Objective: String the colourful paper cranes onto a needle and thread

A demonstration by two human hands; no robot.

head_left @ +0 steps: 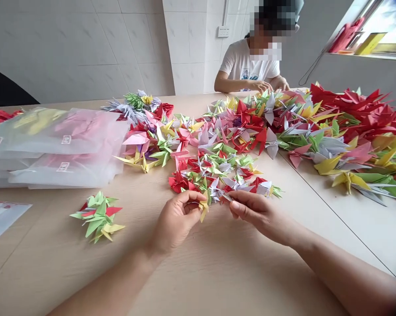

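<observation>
My left hand (180, 219) is closed in a pinch on a small folded yellow paper crane (203, 210). Across from it, my right hand (259, 215) is also pinched, its fingertips around something thin and pale that I cannot make out. Just beyond both hands lies a pile of small paper cranes (217, 164) in red, green, lavender and yellow. To the left, a smaller cluster of green, red and yellow cranes (99, 215) rests apart on the table (198, 276).
Stacked translucent plastic bags (69, 162) with coloured paper pieces inside stand at the left. Larger heaps of folded cranes (359, 118) cover the right and far side. A co-worker (247, 70) sits across the table with both hands at the far heap.
</observation>
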